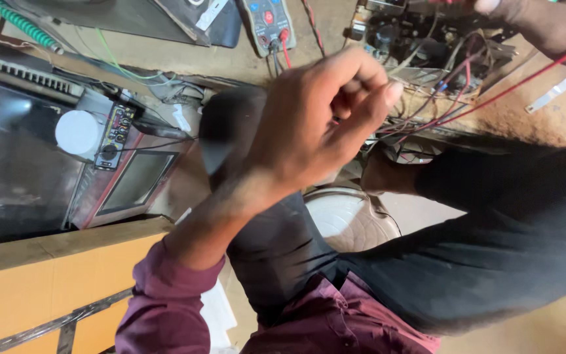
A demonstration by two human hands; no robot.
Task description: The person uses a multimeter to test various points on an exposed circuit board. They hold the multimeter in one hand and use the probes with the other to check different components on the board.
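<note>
**Left hand curled in front of a cluttered repair floor**

Seen from above, the left hand (pixel 316 124) fills the middle of the view, raised on a maroon sleeve (pixel 165 295). Its fingers (pixel 361 85) are curled in toward the palm in a loose fist; whether anything lies inside them cannot be told.

Just beyond the left hand, at the top edge, lies a multimeter (pixel 268 23) with red and black leads (pixel 282 56) plugged into it.

Right of the multimeter sits an open circuit board (pixel 420 46), tangled with wires. The right hand (pixel 532 19) reaches over that board at the top right corner; it is mostly cut off, so its grip cannot be told. A red wire (pixel 525 82) runs from near it down to the board.

Well left of the multimeter stands a dark appliance (pixel 21 157) with a white knob (pixel 78 133).

Below the left hand are black trouser legs (pixel 506 242) and a pale plastic stool (pixel 348 219).
</note>
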